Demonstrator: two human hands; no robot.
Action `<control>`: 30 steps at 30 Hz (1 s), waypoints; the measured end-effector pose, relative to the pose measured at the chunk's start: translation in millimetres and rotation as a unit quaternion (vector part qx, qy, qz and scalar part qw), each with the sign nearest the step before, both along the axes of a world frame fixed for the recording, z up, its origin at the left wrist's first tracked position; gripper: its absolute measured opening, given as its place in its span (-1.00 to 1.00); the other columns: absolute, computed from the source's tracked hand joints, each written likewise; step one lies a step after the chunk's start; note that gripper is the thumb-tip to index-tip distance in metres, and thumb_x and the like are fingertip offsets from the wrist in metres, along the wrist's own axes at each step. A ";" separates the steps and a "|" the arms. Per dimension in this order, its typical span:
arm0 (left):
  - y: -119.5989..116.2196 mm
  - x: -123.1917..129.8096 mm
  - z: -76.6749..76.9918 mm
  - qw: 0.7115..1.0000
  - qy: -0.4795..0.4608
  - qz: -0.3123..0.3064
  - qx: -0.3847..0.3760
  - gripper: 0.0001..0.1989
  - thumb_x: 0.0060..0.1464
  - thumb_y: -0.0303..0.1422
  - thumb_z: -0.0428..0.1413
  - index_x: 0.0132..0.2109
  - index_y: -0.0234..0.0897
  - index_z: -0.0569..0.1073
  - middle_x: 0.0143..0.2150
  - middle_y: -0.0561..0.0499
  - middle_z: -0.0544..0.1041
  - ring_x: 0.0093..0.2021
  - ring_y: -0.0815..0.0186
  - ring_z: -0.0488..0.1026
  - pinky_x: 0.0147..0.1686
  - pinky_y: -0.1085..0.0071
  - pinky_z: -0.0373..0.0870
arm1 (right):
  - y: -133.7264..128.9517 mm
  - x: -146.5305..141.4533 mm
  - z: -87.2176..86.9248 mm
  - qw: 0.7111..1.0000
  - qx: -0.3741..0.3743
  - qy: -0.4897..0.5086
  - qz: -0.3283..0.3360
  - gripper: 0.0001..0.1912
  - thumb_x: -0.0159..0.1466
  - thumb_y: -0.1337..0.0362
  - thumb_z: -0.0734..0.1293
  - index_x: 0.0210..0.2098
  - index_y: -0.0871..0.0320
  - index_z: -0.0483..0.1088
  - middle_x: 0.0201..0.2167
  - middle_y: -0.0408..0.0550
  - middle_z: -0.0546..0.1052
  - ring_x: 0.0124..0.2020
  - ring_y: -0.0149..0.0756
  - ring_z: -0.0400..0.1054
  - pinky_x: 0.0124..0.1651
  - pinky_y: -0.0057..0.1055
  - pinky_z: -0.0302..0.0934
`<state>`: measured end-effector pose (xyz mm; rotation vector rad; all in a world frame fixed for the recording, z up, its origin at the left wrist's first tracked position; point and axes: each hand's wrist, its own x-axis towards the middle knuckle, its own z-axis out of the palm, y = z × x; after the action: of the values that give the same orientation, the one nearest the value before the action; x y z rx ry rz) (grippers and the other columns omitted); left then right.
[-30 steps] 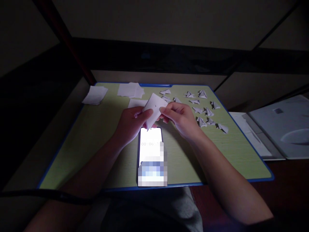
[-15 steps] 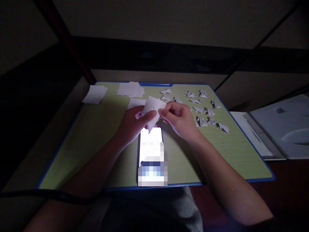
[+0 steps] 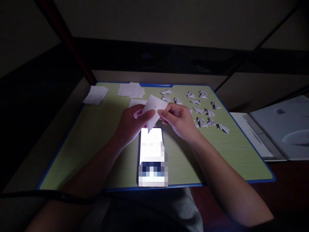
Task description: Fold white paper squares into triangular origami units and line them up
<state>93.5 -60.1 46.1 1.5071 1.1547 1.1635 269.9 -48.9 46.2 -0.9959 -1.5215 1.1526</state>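
A white sheet of paper (image 3: 154, 103), partly folded, is held up over the middle of the table. My left hand (image 3: 131, 124) pinches it from the left, the thumb lying across its face and the other fingers behind. From the right, my right hand (image 3: 178, 119) grips its edge between thumb and curled fingers. The paper's lower corner points down toward a lit phone (image 3: 151, 137) lying below, which displays timer digits. Behind my left hand another white sheet (image 3: 136, 102) lies on the table, partly covered.
Small folded paper pieces (image 3: 201, 121), several of them, lie spread over the right side of the green table (image 3: 79, 151). Stacks of white paper (image 3: 96, 95) and loose sheets (image 3: 127, 90) lie along the back left. A dark cable (image 3: 48, 194) crosses at lower left.
Both hands keep their hold on the paper, with only slight shifts of the fingers. The paper's tilt has barely altered.
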 end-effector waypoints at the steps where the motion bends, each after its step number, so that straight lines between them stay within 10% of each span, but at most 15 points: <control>1: 0.2 -0.4 1.1 1.000 -0.002 0.000 0.000 -0.76 0.05 -0.17 0.22 -0.30 -0.29 0.54 -0.44 -0.01 0.59 -0.51 0.35 0.48 -0.55 0.48 0.34 | 0.1 0.4 0.3 1.000 -0.001 0.002 0.001 -0.62 0.18 0.06 0.46 -0.59 0.13 0.32 -0.64 -0.22 0.35 -0.59 -0.46 0.15 -0.50 -0.41 -0.03; 30: 7.7 -6.0 -10.8 0.998 -0.043 -0.037 -0.022 -0.76 0.00 -0.18 0.28 -0.36 -0.29 0.55 -0.53 0.06 0.48 -0.58 0.44 0.34 -0.65 0.53 0.20 | -1.9 0.5 0.5 0.998 0.008 -0.051 0.027 -0.57 0.20 -0.06 0.42 -0.53 0.15 0.32 -0.59 -0.22 0.29 -0.54 -0.46 0.13 -0.47 -0.40 -0.02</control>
<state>87.5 -52.5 35.4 1.4410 1.0513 1.1356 270.4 -50.8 46.7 -1.0217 -1.6448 1.1409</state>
